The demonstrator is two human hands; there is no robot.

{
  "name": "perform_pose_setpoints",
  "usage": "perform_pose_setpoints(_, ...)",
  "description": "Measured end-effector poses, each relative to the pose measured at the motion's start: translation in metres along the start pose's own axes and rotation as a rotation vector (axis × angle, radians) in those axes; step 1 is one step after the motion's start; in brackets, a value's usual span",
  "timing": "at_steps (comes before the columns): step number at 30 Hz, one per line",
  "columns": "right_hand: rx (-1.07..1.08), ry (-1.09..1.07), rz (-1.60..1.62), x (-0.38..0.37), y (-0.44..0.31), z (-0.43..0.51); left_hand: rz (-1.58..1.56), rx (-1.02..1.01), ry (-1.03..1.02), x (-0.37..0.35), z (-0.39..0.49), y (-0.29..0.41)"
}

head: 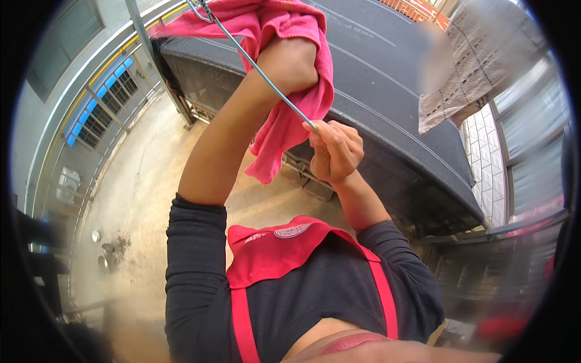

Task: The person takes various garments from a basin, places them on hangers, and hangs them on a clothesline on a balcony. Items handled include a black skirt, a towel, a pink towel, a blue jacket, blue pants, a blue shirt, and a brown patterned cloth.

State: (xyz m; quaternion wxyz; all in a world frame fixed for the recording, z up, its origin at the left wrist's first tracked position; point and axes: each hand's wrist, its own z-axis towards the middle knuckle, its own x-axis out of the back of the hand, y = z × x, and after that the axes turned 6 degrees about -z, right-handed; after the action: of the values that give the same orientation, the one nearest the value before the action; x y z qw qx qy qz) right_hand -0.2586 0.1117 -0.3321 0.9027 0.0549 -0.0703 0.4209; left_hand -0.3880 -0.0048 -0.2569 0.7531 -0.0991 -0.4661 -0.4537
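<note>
A coated teal wire hanger (254,63) slants down from the top of the head view, its twisted neck near the upper edge. The thumb and fingers of my right hand (337,149) pinch its lower end. Pink cloth (313,106) hangs in folds behind the wire. My left hand (292,63) is bent inward against this cloth, which covers its fingers, so their hold is hidden. The wire passes in front of my left forearm. One end of the cloth dangles to the left of my right hand, apart from it.
A large black-covered structure (386,86) with pale stripes stands in front of me. A checked cloth (472,68) hangs at upper right. A metal post (156,59) and railings stand at left. Small containers (103,262) lie on the concrete floor (150,181) at lower left.
</note>
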Motion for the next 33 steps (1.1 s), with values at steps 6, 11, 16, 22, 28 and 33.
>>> perform_pose_setpoints(6,-0.057,-0.078,0.221,0.002,-0.002,-0.007,0.042,0.419,0.296,0.021,0.037,-0.104)
perform_pose_setpoints(11,-0.185,0.085,0.190,-0.023,0.009,-0.003,0.124,0.036,-0.451,0.043,0.032,-0.056)
perform_pose_setpoints(16,-0.533,0.095,0.355,-0.034,0.017,-0.009,0.105,0.035,-0.664,0.067,0.015,-0.019)
perform_pose_setpoints(22,-0.544,0.137,0.392,-0.009,0.031,-0.013,0.238,-0.213,0.567,0.084,-0.066,-0.012)
perform_pose_setpoints(28,-0.868,0.076,0.862,0.000,0.022,-0.018,-0.544,0.251,0.716,0.035,-0.148,0.000)
perform_pose_setpoints(33,-1.089,-0.034,1.199,-0.012,0.025,-0.035,-0.818,0.252,0.385,0.016,-0.159,0.004)
